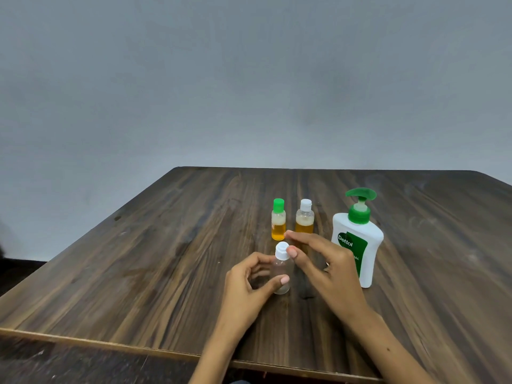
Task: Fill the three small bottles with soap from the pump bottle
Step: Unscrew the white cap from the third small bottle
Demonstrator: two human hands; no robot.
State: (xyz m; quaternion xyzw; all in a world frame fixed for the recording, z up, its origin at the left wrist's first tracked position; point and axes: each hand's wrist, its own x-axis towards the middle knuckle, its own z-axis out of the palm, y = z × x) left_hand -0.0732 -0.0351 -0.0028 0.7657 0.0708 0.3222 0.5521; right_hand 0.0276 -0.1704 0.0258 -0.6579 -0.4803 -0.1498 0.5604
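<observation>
A clear small bottle (282,268) with a white cap (282,250) stands upright on the wooden table (166,259); it looks empty. My left hand (249,284) holds its body between thumb and fingers. My right hand (321,261) pinches the white cap with thumb and forefinger. Behind it stand two small bottles holding amber soap: one with a green cap (278,220) and one with a white cap (304,216). The white pump bottle (360,239) with a green pump stands to the right, just behind my right hand.
The table's front edge (110,343) runs close below my forearms. A plain grey wall (249,79) stands behind the table. Bare wood stretches to the left of the bottles and to the right of the pump bottle.
</observation>
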